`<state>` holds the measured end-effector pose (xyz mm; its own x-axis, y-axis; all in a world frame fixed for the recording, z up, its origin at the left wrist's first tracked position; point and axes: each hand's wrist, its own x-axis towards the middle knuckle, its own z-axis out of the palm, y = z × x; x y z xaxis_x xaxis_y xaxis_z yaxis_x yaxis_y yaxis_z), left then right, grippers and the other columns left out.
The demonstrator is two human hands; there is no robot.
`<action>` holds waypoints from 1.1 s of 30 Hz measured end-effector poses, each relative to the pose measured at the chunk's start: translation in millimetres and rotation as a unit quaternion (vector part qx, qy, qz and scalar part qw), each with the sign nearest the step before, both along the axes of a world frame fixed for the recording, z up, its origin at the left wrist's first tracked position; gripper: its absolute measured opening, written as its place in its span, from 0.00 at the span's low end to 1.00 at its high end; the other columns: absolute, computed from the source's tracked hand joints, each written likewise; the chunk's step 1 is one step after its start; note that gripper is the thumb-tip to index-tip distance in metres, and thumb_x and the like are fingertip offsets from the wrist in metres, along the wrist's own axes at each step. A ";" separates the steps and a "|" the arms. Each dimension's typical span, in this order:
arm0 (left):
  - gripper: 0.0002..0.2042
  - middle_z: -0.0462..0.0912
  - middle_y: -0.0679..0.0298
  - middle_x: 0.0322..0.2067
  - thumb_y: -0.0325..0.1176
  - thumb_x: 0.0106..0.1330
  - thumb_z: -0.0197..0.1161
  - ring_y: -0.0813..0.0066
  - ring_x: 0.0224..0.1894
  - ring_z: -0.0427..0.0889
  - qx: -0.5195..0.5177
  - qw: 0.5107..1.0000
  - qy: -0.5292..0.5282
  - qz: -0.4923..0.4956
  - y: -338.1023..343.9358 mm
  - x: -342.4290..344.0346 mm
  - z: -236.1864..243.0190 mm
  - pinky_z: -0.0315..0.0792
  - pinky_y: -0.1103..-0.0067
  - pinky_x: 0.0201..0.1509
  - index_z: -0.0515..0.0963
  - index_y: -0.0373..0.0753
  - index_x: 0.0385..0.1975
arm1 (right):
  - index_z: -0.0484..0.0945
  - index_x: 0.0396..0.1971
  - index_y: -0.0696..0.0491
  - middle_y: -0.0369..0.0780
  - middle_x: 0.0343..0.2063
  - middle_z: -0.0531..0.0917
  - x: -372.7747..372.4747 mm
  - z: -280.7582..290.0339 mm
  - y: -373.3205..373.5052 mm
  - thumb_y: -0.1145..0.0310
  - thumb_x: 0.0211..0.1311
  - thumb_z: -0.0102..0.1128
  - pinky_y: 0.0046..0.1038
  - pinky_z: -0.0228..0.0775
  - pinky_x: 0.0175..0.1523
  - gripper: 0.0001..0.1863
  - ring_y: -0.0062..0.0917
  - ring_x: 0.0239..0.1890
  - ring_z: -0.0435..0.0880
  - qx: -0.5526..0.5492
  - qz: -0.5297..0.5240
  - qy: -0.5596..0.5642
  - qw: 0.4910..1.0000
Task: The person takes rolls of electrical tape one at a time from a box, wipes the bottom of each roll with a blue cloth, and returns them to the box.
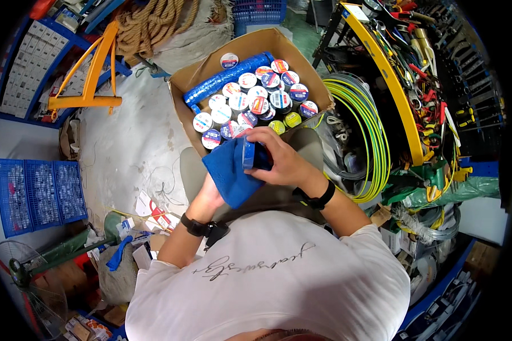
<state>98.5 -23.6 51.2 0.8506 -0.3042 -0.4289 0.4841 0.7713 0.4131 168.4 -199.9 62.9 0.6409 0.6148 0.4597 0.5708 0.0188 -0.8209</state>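
Note:
My right hand (284, 162) is closed round a blue roll of tape (248, 153), thumb and fingers on its rim. A dark blue cloth (228, 173) covers the fingers and palm of my left hand (211, 194) and presses against the tape roll. The left fingers are hidden, but the cloth stays gripped over them. Just beyond both hands stands an open cardboard box (261, 40). Inside it are many tape rolls (239, 101), mostly with white, red and blue labelled ends, plus a long blue wrapped tube (227, 78) lying slanted along the far left side.
A coil of yellow-green cable (381, 142) lies right of the box, beside a yellow-edged tool rack (384, 74). An orange metal bracket (91, 74) and blue baskets (42, 193) are at the left. A fan (31, 284) stands at the lower left; rope (153, 25) lies far off.

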 end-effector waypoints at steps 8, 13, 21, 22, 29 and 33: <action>0.21 0.74 0.61 0.48 0.45 0.70 0.42 0.70 0.50 0.75 0.046 0.999 0.026 -0.002 3.7 7.1 -30.6 0.72 0.71 0.53 0.65 0.40 0.55 | 0.70 0.46 0.57 0.46 0.43 0.72 -3.0 8.4 2.6 0.59 0.40 0.69 0.34 0.64 0.54 0.32 0.41 0.46 0.72 -0.089 -0.014 -0.103 0.991; 0.22 0.74 0.59 0.49 0.47 0.69 0.42 0.67 0.49 0.75 0.031 0.999 -0.007 -0.038 -5.1 6.8 -16.2 0.73 0.68 0.51 0.66 0.39 0.55 | 0.69 0.48 0.57 0.46 0.46 0.73 -0.1 15.7 -4.4 0.64 0.41 0.70 0.34 0.62 0.58 0.31 0.39 0.50 0.71 -0.057 -0.009 0.013 0.998; 0.24 0.72 0.58 0.51 0.50 0.69 0.39 0.62 0.51 0.74 0.035 0.998 -0.033 -0.046 -1.0 9.4 -9.5 0.71 0.65 0.55 0.65 0.40 0.57 | 0.68 0.49 0.55 0.45 0.48 0.71 -0.1 9.6 0.0 0.68 0.42 0.69 0.35 0.66 0.53 0.30 0.41 0.48 0.72 -0.036 -0.030 -0.080 0.996; 0.24 0.72 0.58 0.51 0.50 0.69 0.39 0.62 0.51 0.74 0.034 0.998 -0.037 -0.045 -1.3 10.9 -9.4 0.71 0.65 0.55 0.65 0.40 0.57 | 0.68 0.49 0.55 0.45 0.48 0.71 1.7 11.0 -0.4 0.68 0.42 0.69 0.35 0.66 0.53 0.30 0.41 0.48 0.72 -0.036 -0.029 -0.084 0.995; 0.23 0.72 0.59 0.52 0.49 0.70 0.38 0.66 0.52 0.75 0.002 0.999 -0.031 -0.038 3.5 14.5 -14.0 0.70 0.68 0.56 0.63 0.43 0.58 | 0.71 0.47 0.54 0.45 0.46 0.75 1.2 11.2 -0.5 0.64 0.40 0.70 0.44 0.56 0.62 0.30 0.39 0.51 0.73 -0.103 -0.002 -0.112 0.988; 0.23 0.72 0.59 0.52 0.48 0.70 0.39 0.67 0.51 0.75 0.087 0.995 -0.051 -0.008 -4.3 11.2 -15.3 0.71 0.69 0.56 0.63 0.41 0.58 | 0.71 0.47 0.54 0.45 0.44 0.75 4.5 14.8 -2.1 0.57 0.44 0.67 0.46 0.56 0.61 0.29 0.42 0.50 0.72 -0.108 -0.052 -0.086 0.989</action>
